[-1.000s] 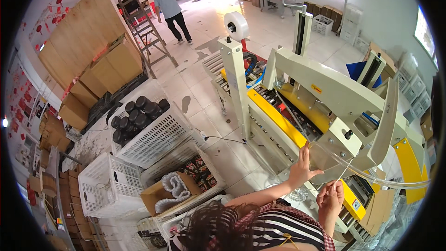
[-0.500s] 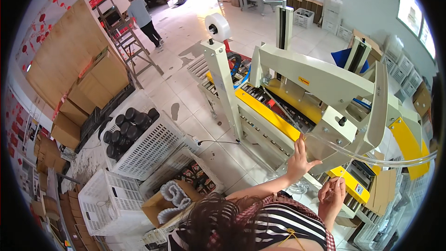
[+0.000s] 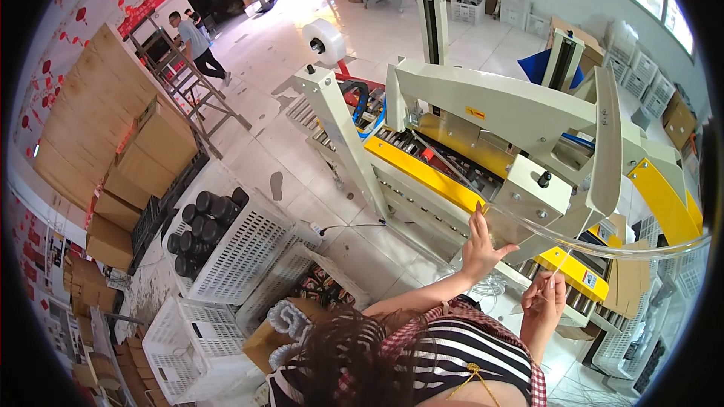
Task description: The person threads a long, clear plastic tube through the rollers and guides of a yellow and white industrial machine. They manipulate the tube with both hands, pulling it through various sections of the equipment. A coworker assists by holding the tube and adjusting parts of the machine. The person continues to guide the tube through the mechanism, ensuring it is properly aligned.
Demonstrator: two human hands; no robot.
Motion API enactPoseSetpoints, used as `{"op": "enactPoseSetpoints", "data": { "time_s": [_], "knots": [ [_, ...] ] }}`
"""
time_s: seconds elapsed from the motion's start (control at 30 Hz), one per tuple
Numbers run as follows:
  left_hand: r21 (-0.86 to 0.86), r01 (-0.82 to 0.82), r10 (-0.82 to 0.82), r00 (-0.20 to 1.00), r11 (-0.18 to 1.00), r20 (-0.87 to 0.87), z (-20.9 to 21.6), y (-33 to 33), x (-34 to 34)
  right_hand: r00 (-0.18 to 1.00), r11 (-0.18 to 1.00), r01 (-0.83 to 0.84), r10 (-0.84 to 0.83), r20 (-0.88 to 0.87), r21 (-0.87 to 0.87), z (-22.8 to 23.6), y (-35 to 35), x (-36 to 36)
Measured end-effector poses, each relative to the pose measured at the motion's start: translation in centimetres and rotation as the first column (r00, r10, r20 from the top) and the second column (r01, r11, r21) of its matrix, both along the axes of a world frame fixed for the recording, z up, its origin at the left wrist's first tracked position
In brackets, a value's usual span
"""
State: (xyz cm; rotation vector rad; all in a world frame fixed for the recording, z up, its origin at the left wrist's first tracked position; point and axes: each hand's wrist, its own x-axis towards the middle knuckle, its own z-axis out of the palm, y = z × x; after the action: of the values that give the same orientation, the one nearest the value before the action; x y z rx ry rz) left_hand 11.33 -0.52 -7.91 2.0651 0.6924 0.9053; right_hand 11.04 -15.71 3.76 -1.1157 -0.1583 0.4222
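Note:
My left hand point(image 3: 483, 252) has its fingers stretched up and its thumb spread to the side. Its fingertips are at the lower end of a long yellow rail point(image 3: 426, 175), beside a clear curved tube or strip point(image 3: 603, 249); whether they touch it I cannot tell. My right hand point(image 3: 544, 300) is closed in a pinch, palm turned up. A thin whitish strand point(image 3: 559, 262) rises from its fingertips toward the clear tube. Beyond both hands stands a cream-coloured roller-conveyor machine point(image 3: 513, 94), apparently a carton sealer, with a second yellow rail point(image 3: 577, 276) near my right hand.
A roll of clear film or tape point(image 3: 324, 41) sits on the machine's far-left post. To my left are a white crate point(image 3: 245, 245) of black bottles, an empty-looking white crate point(image 3: 177, 339) and cardboard boxes point(image 3: 154, 143). A person point(image 3: 197, 44) walks behind a wooden ladder point(image 3: 177, 79).
The view has shifted a little, so the machine appears higher and farther left. The whitish strand at my right hand shows more plainly. The walking person has turned, and a second person appears behind.

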Motion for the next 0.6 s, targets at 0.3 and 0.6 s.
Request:
{"op": "enactPoseSetpoints", "data": {
  "time_s": [0.3,0.6],
  "knots": [
    [-0.008,0.023,-0.023,0.999,1.000,-0.044,-0.7,0.4,0.1,0.997,0.980,-0.058,0.067,-0.039,0.193,-1.0,0.4,-0.2],
    [0.045,0.013,-0.013,1.000,0.999,-0.003,-0.4,0.5,0.0,0.991,0.977,-0.096,0.112,-0.071,0.191,-0.6,0.7,0.2]
  ]
}}
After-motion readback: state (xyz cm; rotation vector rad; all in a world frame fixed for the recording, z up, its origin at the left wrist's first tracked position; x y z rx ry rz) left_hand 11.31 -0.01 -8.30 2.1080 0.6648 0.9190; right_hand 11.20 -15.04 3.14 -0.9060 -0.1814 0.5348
